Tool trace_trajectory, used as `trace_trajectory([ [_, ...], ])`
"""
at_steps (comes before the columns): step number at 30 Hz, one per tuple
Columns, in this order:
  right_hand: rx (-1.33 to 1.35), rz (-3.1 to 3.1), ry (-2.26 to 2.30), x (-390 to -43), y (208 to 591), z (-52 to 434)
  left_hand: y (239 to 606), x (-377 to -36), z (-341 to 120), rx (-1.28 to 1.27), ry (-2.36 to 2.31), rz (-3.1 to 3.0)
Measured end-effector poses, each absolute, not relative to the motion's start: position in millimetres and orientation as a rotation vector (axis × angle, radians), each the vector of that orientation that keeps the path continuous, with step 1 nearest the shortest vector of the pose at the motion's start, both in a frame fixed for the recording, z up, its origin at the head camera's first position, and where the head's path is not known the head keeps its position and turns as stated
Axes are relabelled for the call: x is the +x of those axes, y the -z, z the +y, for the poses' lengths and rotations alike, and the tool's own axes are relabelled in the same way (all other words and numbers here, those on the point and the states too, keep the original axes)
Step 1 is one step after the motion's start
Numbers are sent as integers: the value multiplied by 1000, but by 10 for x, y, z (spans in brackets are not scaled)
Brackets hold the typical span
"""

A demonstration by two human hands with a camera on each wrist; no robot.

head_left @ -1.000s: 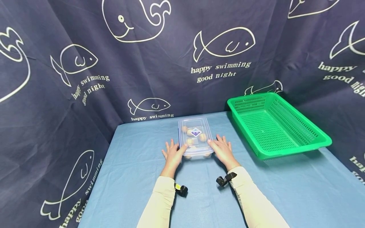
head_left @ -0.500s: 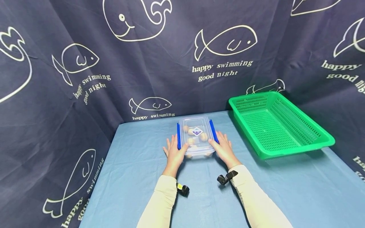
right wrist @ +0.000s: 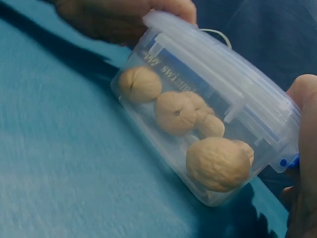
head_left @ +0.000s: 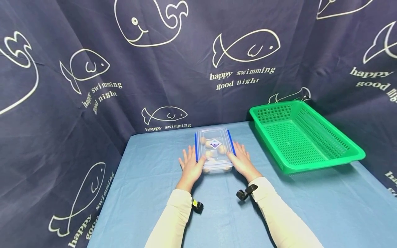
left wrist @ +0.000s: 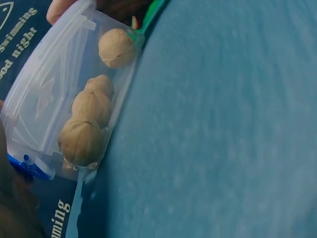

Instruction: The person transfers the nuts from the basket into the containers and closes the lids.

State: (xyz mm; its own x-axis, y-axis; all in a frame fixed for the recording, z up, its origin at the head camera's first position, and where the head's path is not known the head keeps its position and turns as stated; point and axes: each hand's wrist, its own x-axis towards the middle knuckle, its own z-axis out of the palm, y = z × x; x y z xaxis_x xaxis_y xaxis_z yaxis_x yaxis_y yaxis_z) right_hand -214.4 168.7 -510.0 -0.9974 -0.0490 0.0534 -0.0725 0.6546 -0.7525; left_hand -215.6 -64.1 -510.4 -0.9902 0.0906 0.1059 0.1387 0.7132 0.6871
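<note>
- Container of walnuts sits mid-table between your hands.
- Your left hand and right hand lie flat-fingered against its sides, thumbs on the lid.
- Only your wrist views show the walnuts clearly; the head view adds the green basket.

Box is clear glossy plastic, smooth, with blue plastic clips; walnuts inside look matt, wrinkled, rough-shelled. Table cover is matt blue cloth, finely textured. Basket is green perforated plastic, slightly shiny; backdrop is dark matt printed cloth.
</note>
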Motion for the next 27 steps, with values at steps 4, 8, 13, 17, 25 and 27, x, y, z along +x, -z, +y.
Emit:
trace_trajectory([
  [4, 155, -2847, -1216, -2194, 5064, 1636, 5087, -2183, -682, -236, 1076, -2842],
  [8, 202, -2862, -1131, -2245, 5030, 1598, 5085, -2216, -732, -239, 1047, -2863],
  [13, 229, -2892, -1089, -2252, 5037, 1583, 5119, -2215, -761, -239, 1042, -2865],
  [17, 211, -2893, -1112, -2232, 5056, 1607, 5114, -2194, -740, -255, 1054, -2863],
  [25, 234, -2848, -1152, -2280, 5034, 1600, 5045, -2208, -729, -229, 1035, -2873],
  [27, 243, -2839, -1164, -2290, 5048, 1594, 5044, -2218, -736, -236, 1017, -2874],
])
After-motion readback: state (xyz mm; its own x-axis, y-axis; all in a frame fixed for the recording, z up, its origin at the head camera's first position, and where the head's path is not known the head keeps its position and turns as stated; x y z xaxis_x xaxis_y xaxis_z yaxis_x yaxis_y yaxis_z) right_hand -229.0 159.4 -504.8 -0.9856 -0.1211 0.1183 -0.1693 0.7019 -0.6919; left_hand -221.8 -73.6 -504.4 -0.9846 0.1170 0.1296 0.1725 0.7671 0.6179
